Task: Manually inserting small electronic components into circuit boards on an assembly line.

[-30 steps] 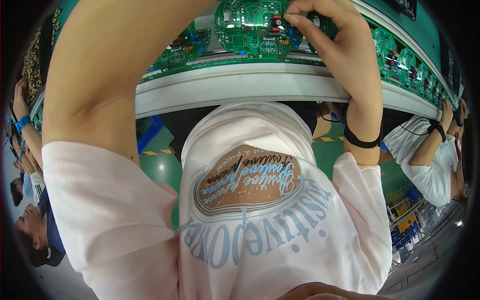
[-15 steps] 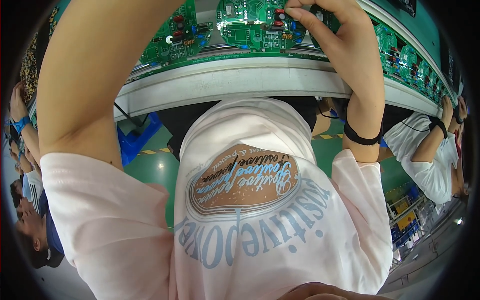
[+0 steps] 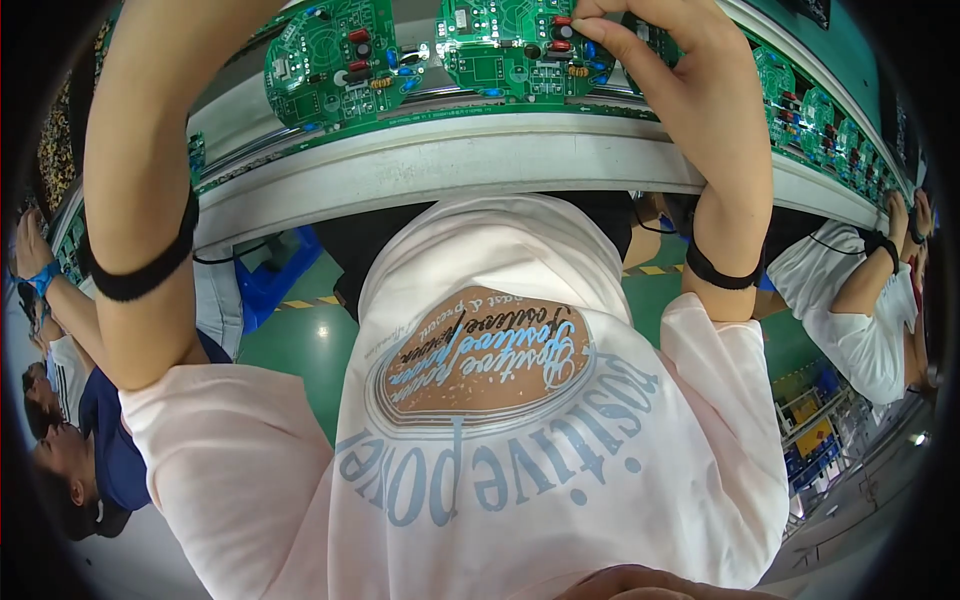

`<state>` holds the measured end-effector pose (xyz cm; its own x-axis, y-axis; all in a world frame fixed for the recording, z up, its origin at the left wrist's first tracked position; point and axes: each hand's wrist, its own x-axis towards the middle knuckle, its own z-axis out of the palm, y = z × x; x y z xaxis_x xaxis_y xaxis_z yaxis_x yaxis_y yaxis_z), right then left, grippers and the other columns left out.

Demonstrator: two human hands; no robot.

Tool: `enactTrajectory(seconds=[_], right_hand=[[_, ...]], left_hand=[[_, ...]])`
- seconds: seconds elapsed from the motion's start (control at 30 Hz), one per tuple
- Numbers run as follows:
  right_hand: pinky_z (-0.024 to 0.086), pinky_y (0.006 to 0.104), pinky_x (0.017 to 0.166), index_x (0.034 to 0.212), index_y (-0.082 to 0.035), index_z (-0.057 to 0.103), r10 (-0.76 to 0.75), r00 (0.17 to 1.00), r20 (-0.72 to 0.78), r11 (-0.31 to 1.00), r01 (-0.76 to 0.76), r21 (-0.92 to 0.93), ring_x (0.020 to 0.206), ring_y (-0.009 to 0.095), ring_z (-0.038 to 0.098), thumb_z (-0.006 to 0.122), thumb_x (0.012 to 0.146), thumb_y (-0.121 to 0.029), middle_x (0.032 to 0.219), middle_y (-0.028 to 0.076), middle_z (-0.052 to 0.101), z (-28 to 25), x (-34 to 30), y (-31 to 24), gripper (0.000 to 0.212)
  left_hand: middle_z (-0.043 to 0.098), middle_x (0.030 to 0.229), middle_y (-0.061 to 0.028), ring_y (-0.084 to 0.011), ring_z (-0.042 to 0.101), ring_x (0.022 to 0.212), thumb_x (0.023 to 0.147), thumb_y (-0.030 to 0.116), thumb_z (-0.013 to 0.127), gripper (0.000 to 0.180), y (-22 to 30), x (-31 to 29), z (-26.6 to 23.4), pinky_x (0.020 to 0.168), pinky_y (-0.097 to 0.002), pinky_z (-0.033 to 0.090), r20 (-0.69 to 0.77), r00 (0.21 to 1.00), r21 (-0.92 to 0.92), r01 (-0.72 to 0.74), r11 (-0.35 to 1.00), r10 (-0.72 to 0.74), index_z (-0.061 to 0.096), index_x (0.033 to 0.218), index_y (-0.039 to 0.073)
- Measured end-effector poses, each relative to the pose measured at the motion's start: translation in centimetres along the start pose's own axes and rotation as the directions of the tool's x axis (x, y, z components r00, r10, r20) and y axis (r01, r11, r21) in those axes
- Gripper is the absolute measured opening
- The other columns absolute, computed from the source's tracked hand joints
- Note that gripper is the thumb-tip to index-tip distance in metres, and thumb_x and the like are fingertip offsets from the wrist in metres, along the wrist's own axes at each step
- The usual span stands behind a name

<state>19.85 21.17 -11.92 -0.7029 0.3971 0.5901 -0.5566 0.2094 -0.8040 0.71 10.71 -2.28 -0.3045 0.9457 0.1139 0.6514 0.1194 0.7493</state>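
My right hand [image 3: 665, 45] is over the right edge of a green circuit board [image 3: 480, 70] at the top. Its thumb and index finger are pinched beside a red component [image 3: 562, 21]; whatever lies between the fingertips is too small to make out. Below that sits another red component [image 3: 560, 45], with blue and striped parts around it. My left forearm [image 3: 150, 140], wearing a black band [image 3: 140, 270], runs out past the upper edge, so the left hand is out of sight. Closest to that arm is a second, similar green board [image 3: 335, 65].
A pale rail [image 3: 430, 150] runs along the near side of the boards. More populated boards [image 3: 815, 115] line the right. Co-workers sit on both sides, one with hands [image 3: 897, 215] at the line on the right. A blue stool [image 3: 275, 275] stands below the rail.
My left arm has swung left and outward, bringing its black band into view and uncovering more of the left board. The right hand stays pinched in nearly the same place.
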Motion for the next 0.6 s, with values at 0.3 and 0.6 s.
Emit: enactTrajectory(seconds=[0.3, 0.6], right_hand=[[0.050, 0.0396, 0.076, 0.092, 0.000, 0.068, 0.530, 0.839, 0.120, 0.575, -0.252, -0.778, 0.086, 0.034, 0.063, 0.074, 0.083, 0.000, 0.093, 0.013, 0.066, 0.9, 3.4, -6.6, 0.011], [0.053, 0.0345, 0.080, 0.103, -0.003, 0.072, 0.467, 0.868, 0.172, 0.489, -0.091, -0.867, 0.091, 0.028, 0.068, 0.073, 0.089, -0.004, 0.105, 0.010, 0.071, -0.6, 1.4, -5.4, 0.014]], left_hand=[[0.077, 0.100, -0.0185, -0.0256, 0.077, 0.088, 0.099, 0.006, 0.065, 0.015, -1.6, -6.0, -3.2, 0.076, -0.0333, 0.063, 0.103, 0.961, -0.221, 0.272, 0.937, -0.255, 0.073, 0.106, -0.005], [0.077, 0.096, -0.0158, -0.0178, 0.076, 0.084, 0.104, 0.009, 0.064, 0.020, -2.3, -9.5, -3.1, 0.072, -0.0258, 0.063, 0.263, 0.828, -0.474, 0.558, 0.681, -0.496, 0.070, 0.114, -0.007]])
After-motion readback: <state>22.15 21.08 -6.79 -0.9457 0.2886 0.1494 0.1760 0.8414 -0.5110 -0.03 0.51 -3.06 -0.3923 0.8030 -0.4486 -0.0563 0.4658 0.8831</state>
